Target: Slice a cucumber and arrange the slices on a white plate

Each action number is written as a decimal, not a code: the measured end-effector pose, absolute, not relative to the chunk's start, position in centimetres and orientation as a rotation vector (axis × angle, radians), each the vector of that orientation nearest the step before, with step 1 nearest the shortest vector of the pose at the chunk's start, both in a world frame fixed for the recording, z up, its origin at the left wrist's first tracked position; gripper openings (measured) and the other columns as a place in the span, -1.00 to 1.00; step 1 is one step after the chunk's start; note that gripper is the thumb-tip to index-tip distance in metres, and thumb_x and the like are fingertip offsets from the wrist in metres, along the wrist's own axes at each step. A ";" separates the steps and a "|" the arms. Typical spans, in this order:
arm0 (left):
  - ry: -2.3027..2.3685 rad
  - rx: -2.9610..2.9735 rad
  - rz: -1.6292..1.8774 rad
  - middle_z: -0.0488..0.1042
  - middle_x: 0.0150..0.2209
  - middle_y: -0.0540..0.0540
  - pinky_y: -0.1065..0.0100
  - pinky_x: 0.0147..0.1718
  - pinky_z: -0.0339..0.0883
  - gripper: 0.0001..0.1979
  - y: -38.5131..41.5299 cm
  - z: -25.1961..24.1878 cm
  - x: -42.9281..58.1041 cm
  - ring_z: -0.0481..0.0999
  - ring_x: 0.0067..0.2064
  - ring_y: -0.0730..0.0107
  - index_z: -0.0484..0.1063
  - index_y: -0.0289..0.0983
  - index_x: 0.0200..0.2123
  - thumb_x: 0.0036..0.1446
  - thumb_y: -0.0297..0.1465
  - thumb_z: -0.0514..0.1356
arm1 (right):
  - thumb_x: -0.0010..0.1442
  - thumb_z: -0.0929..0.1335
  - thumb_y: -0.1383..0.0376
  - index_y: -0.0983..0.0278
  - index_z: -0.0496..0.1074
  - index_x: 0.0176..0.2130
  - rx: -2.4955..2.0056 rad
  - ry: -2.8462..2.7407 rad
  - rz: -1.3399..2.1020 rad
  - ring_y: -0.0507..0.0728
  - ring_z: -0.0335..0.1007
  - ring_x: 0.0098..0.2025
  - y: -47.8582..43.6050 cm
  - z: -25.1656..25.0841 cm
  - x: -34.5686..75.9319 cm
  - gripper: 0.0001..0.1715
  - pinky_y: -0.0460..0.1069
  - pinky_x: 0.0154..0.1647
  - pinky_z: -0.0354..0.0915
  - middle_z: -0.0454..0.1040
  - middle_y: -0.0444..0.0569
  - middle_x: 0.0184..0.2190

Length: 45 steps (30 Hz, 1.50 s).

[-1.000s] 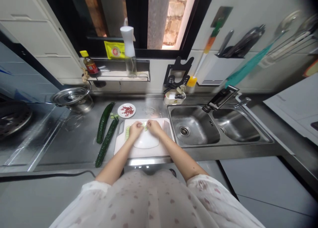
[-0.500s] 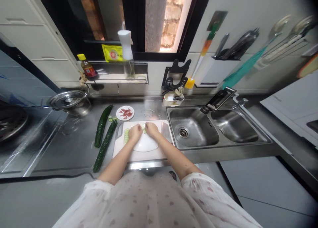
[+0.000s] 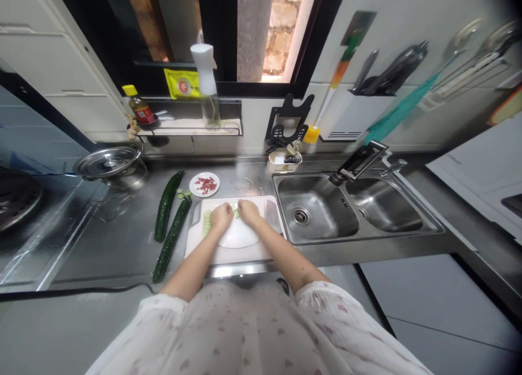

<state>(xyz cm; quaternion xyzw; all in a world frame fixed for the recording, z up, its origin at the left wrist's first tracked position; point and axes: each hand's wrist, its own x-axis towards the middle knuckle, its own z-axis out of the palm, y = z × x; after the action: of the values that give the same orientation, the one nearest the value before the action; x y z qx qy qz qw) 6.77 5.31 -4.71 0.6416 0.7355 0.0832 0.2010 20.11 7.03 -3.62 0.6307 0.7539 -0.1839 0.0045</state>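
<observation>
A white plate (image 3: 238,237) rests on the light cutting board (image 3: 197,249) in front of me. My left hand (image 3: 222,216) is closed over the plate's far left part, its fingers bent towards the middle. Opposite it, my right hand (image 3: 248,211) is closed too, its fingertips close to the left ones. Between them a few pale green cucumber slices (image 3: 236,212) show at the fingertips. More slices (image 3: 206,221) lie in an overlapping row on the board, left of my left hand. Two whole-looking dark green cucumbers (image 3: 168,207) lie on the steel counter to the left.
A small plate of chopped red pieces (image 3: 205,185) stands behind the board. Right of the board is a double steel sink (image 3: 318,206) with a black faucet (image 3: 354,165). A lidded pot (image 3: 118,168) stands at the back left, below a wall shelf (image 3: 183,127) with bottles.
The view has shifted very slightly. Both hands stay at nearly the same spot over the plate, fingers still together around the slices.
</observation>
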 end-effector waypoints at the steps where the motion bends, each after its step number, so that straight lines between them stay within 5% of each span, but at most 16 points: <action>1: 2.055 1.795 0.231 0.57 -0.20 -0.13 0.32 -0.28 0.23 -0.80 5.3 -4.7 6.8 0.51 -0.14 0.17 0.47 -0.14 -0.22 0.14 -0.32 0.08 | 0.29 0.19 0.38 0.35 0.43 -0.06 1.969 2.363 -0.569 0.14 0.38 -0.11 7.0 -3.6 20.1 -0.68 -0.07 -0.19 0.15 0.52 0.14 -0.12; 22: 2.038 1.983 0.190 0.38 -0.09 -0.18 0.26 -0.18 0.26 -0.77 4.4 -4.2 6.6 0.39 -0.05 0.15 0.44 -0.20 -0.17 0.21 -0.25 0.07 | 0.30 0.20 0.37 0.31 0.36 -0.02 1.904 2.387 -0.446 0.17 0.30 -0.02 7.1 -3.5 19.9 -0.71 -0.02 -0.08 0.22 0.44 0.16 -0.09; 45: 2.045 1.863 0.251 0.42 -0.11 -0.12 0.29 -0.15 0.23 -0.79 6.0 -4.7 6.9 0.40 -0.05 0.19 0.44 -0.18 -0.24 0.14 -0.20 0.15 | 0.30 0.23 0.32 0.31 0.36 -0.02 2.090 2.279 -0.534 0.19 0.30 0.01 6.8 -3.6 21.3 -0.72 0.00 -0.08 0.22 0.41 0.17 -0.05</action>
<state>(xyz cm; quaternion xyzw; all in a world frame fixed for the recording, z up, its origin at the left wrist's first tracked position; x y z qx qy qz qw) 6.87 5.98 -4.75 0.6596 0.7241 0.0887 0.1811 21.29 6.77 -3.60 0.6660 0.7263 -0.1701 0.0020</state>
